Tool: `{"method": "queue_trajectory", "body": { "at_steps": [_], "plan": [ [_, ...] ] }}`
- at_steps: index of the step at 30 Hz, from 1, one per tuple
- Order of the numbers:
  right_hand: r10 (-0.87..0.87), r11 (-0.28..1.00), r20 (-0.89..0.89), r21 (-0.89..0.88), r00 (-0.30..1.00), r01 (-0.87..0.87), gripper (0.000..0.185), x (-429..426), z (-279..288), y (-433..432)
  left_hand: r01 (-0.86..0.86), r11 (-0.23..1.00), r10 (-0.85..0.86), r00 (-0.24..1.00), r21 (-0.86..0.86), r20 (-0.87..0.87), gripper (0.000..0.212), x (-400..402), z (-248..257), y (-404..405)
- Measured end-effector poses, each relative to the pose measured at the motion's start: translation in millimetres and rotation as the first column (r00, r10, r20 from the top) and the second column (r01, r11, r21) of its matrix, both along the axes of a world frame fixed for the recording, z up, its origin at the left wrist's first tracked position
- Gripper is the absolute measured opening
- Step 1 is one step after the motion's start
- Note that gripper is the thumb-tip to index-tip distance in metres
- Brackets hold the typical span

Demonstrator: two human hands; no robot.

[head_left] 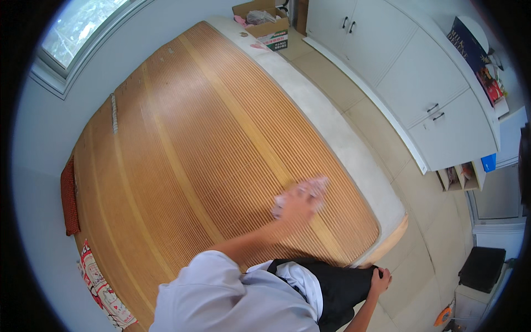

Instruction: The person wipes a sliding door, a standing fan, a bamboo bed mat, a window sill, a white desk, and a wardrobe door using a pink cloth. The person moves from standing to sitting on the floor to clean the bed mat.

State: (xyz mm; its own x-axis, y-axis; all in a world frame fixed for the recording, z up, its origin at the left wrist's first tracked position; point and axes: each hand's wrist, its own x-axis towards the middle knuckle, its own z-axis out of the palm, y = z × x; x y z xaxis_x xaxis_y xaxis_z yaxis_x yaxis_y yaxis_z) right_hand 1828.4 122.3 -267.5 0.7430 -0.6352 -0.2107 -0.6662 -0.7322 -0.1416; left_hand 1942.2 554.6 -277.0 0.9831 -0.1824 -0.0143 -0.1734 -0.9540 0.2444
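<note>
My left hand (297,206) presses a crumpled pink-and-white cloth (317,186) against a bamboo sleeping mat (232,166). Hand and cloth are blurred, and the fingers partly cover the cloth. The mat is brown with paler lengthwise bands and lies over a bed. Along its right side runs a strip of pale mattress (332,124). My right hand (381,279) rests on the end of my black shorts (344,282), at the leg, beside the near corner of the bed. It holds nothing that I can see.
White cabinets (398,62) line the right side across a tiled floor (356,108). At the bed's far end stands an open cardboard box (265,31) with bagged items. A red-brown cushion (70,199) and a printed pillow (103,290) lie at the left edge, under a window (79,33).
</note>
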Motion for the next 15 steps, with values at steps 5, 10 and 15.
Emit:
{"method": "queue_trajectory", "body": {
  "at_steps": [5, 10, 15],
  "plan": [
    [0.039, 0.999, 0.071, 0.033, 0.997, -0.041, 0.026, -12.8, -4.1, -5.0, 0.308, 0.951, -0.298, 0.935, -0.020, 0.193, 0.057, 0.4, 26.1, -81.5],
    [0.104, 0.994, 0.169, 0.006, 0.980, -0.106, 0.022, -14.2, 10.1, 4.4, 0.127, 0.991, -0.113, 0.968, 0.051, -0.222, 0.066, 52.2, 46.7, -5.4],
    [0.079, 0.995, 0.189, 0.037, 0.979, -0.088, 0.021, -13.3, 2.2, 1.0, -0.496, 0.865, 0.494, 0.868, 0.072, 0.048, 0.061, 89.9, 50.4, 213.7]
  ]
}}
